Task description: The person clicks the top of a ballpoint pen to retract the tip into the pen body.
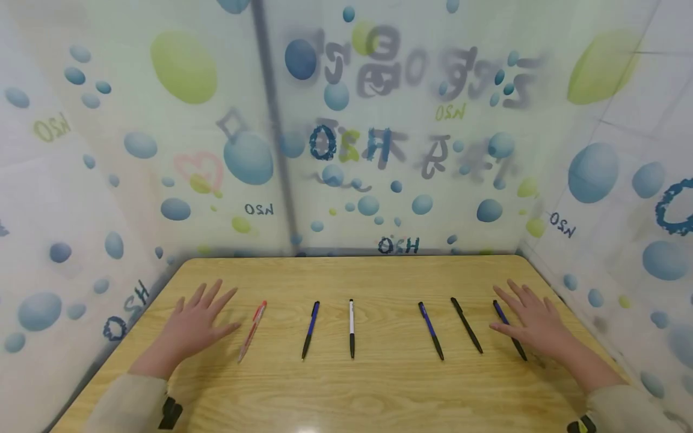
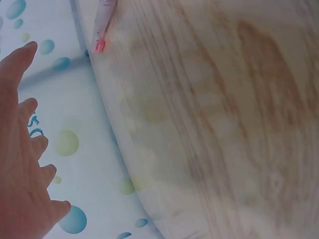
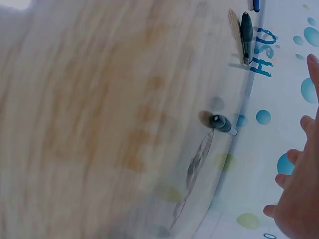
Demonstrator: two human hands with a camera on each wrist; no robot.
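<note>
My left hand (image 1: 195, 322) is spread with straight fingers at the table's left side, holding nothing. Just right of it lies a pen with a red cap and clear barrel (image 1: 252, 332). My right hand (image 1: 533, 322), fingers also spread, is over part of a blue pen (image 1: 503, 316) at the far right; whether it touches the pen I cannot tell. Between the hands lie a blue pen with a black end (image 1: 311, 331), a white pen with black ends (image 1: 352, 328), another blue pen (image 1: 430, 331) and a black pen (image 1: 467, 325), all apart from one another.
A wood-grain table (image 1: 292, 397) carries the pens in a loose row. Behind it and at both sides hangs a white curtain (image 1: 216, 234) printed with blue and green dots. Dark bands sit at both sleeve cuffs (image 1: 130, 400).
</note>
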